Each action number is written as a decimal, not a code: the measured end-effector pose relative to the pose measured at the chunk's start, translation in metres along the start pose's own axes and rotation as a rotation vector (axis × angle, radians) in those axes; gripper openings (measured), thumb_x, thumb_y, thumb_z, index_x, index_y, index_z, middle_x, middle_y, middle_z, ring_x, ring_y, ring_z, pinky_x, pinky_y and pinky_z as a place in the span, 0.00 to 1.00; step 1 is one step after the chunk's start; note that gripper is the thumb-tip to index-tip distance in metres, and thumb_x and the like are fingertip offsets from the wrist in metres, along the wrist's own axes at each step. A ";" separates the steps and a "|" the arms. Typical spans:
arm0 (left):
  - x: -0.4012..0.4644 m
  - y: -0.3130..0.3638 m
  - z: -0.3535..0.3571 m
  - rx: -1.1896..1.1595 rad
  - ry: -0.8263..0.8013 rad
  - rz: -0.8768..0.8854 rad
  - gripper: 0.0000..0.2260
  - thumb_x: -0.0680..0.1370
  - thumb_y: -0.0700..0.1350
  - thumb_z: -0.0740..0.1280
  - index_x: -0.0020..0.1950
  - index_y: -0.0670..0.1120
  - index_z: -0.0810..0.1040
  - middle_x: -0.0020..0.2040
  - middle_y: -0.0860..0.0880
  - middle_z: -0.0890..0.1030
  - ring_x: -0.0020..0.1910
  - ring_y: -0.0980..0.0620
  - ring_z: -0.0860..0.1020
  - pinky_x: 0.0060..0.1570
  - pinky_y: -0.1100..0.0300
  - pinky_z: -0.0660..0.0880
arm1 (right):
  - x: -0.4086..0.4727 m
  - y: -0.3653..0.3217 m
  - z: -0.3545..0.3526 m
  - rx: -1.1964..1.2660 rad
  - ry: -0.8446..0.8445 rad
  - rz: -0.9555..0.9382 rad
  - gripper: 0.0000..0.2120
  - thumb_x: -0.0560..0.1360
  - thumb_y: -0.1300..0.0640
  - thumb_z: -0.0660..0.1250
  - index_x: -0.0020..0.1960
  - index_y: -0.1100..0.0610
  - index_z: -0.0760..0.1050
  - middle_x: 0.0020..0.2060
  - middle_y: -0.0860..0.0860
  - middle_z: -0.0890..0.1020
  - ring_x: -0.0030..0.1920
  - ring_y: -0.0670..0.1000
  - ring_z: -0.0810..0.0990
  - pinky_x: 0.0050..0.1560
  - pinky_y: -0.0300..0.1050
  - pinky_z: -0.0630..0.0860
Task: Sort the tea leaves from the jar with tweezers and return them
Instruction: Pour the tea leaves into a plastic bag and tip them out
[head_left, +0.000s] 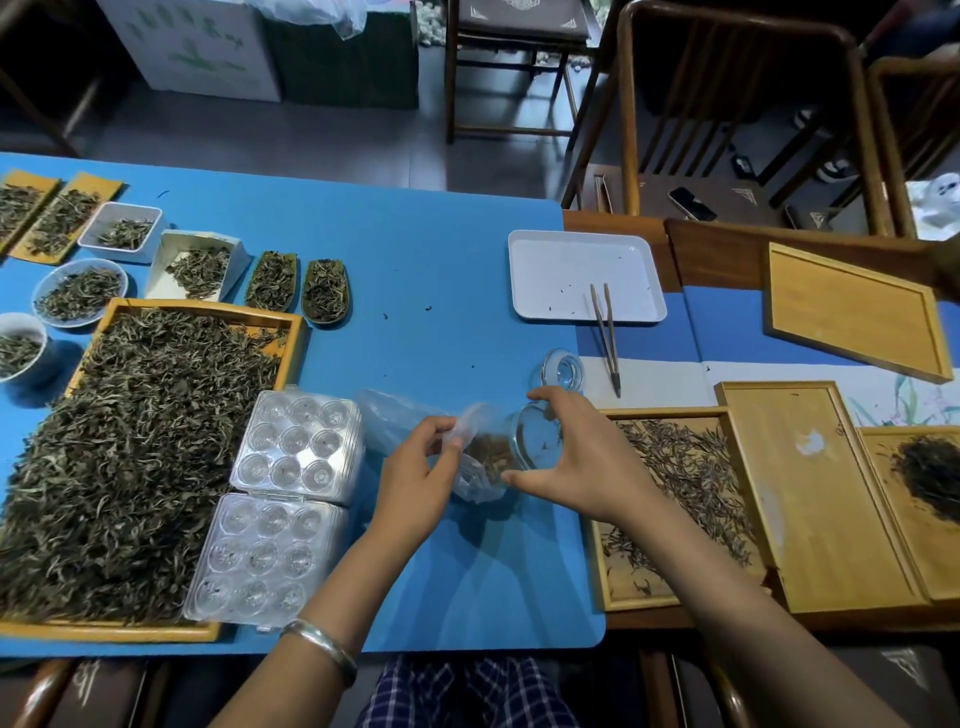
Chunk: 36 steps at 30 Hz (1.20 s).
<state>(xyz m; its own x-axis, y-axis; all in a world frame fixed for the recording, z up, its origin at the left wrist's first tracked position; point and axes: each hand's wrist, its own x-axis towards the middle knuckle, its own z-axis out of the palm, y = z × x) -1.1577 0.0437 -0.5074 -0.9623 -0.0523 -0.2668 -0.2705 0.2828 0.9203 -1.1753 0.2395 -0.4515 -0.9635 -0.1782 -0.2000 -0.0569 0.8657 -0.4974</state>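
We are tipping the clear glass jar (537, 439) with our right hand (582, 462) gripping it | left hand (415, 478) pinching the clear plastic bag (467, 452) open, catching brown tea leaves (491, 452) | slim metal tweezers (607, 338) lying idle.

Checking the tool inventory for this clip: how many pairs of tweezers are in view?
1: the tweezers lie half over the white tray's near edge, tips toward the person. More may be hidden.
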 end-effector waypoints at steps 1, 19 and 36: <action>0.000 0.000 0.000 0.001 -0.001 0.002 0.06 0.80 0.51 0.66 0.54 0.52 0.79 0.50 0.57 0.84 0.53 0.62 0.80 0.49 0.67 0.74 | 0.000 0.000 0.000 0.001 0.011 -0.005 0.39 0.59 0.32 0.70 0.65 0.43 0.62 0.57 0.44 0.73 0.56 0.48 0.75 0.50 0.47 0.75; 0.002 0.006 -0.004 -0.028 0.031 0.009 0.04 0.81 0.47 0.63 0.52 0.52 0.78 0.51 0.56 0.82 0.52 0.63 0.79 0.51 0.63 0.74 | -0.005 0.010 0.001 0.198 0.059 0.112 0.36 0.61 0.34 0.74 0.64 0.43 0.65 0.52 0.40 0.71 0.51 0.42 0.71 0.48 0.41 0.68; 0.000 0.016 -0.001 -0.080 -0.009 0.035 0.05 0.81 0.46 0.63 0.51 0.49 0.79 0.49 0.53 0.84 0.51 0.57 0.81 0.52 0.52 0.78 | 0.000 -0.003 0.008 0.093 0.012 0.069 0.40 0.61 0.32 0.71 0.67 0.45 0.63 0.60 0.43 0.73 0.56 0.44 0.74 0.51 0.41 0.71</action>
<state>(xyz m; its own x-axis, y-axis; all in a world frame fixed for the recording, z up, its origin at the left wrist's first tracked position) -1.1626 0.0469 -0.4923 -0.9710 -0.0354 -0.2363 -0.2384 0.2070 0.9488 -1.1731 0.2329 -0.4567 -0.9673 -0.1136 -0.2266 0.0337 0.8285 -0.5590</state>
